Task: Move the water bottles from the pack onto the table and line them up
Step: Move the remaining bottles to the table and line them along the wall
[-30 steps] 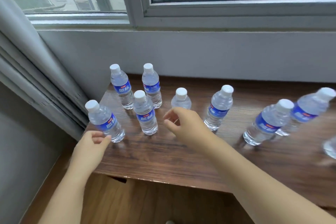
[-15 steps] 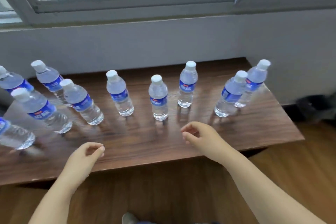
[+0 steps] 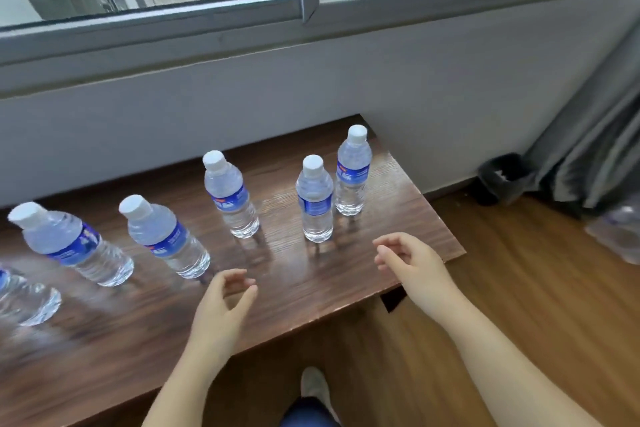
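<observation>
Both hands have drifted right, each grip loosely open and empty, just before the bottles (image 3: 314, 198).

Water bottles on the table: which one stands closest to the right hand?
The water bottle second from the table's right end, just ahead of the right hand. Its neighbour stands farther back toward the wall; the rest stand off to the left.

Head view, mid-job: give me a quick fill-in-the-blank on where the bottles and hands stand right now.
1. Both the left hand and the right hand are holding ____.
2. Every bottle cap in view is coloured ____.
3. The bottle nearest the table's right end stands ____, not lying down.
4. The bottles rest on a ____ table below the window.

Missing words: nothing; white; upright; wooden
</observation>
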A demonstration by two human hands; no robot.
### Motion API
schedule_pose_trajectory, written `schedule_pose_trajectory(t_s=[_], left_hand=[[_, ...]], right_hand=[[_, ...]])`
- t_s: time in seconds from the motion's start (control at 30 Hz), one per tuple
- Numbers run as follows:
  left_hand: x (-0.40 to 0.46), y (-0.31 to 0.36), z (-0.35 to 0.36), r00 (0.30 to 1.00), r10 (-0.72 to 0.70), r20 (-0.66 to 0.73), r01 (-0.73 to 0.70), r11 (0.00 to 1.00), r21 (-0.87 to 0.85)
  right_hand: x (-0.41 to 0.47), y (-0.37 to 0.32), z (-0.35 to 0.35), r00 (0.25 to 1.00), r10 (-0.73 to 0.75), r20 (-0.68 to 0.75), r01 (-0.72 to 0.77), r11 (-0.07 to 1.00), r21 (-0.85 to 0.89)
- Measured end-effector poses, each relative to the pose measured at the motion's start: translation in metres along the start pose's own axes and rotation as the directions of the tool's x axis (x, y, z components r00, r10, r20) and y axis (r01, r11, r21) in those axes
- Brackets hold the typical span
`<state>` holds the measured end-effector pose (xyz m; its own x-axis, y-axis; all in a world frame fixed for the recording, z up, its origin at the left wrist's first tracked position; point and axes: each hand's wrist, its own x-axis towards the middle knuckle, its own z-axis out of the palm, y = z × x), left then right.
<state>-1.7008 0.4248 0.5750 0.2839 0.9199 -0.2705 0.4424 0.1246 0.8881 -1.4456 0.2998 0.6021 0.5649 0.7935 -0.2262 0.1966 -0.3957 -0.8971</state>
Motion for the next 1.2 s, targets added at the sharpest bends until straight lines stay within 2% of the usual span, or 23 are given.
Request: schedule_pose_trajectory(t_s=[0.23, 0.47, 0.8, 1.07, 1.2], left_hand=[[0.063, 0.039, 0.07, 0.995, 0.09, 0.044, -0.088, 0.996, -0.029], [0.109, 0.055, 0.115, 0.971, 0.161, 0.177, -0.14, 0.982, -0.127], [0.129, 0.044, 0.13, 0.999, -0.003, 0.05, 0.018, 0.953, -0.304], [0.169, 0.074, 0.14, 0.991, 0.024, -0.13, -0.063, 0.951, -0.304], [0.207, 0.095, 0.147, 0.982, 0.0, -0.191, -0.063, 0.943, -0.326]], right_hand=[[0.083, -0.002, -0.003, 0.988, 0.001, -0.152, 0.006, 0.999, 0.047], [0.163, 0.001, 0.024, 0.99, 0.041, -0.134, -0.041, 0.999, 0.005], [0.201, 0.006, 0.04, 0.989, 0.029, -0.142, -0.022, 0.999, 0.049], [0.251, -0.004, 0.012, 0.998, 0.008, -0.06, 0.001, 0.99, 0.141], [0.288, -0.028, -0.006, 0.997, -0.073, -0.013, 0.074, 0.985, 0.156]])
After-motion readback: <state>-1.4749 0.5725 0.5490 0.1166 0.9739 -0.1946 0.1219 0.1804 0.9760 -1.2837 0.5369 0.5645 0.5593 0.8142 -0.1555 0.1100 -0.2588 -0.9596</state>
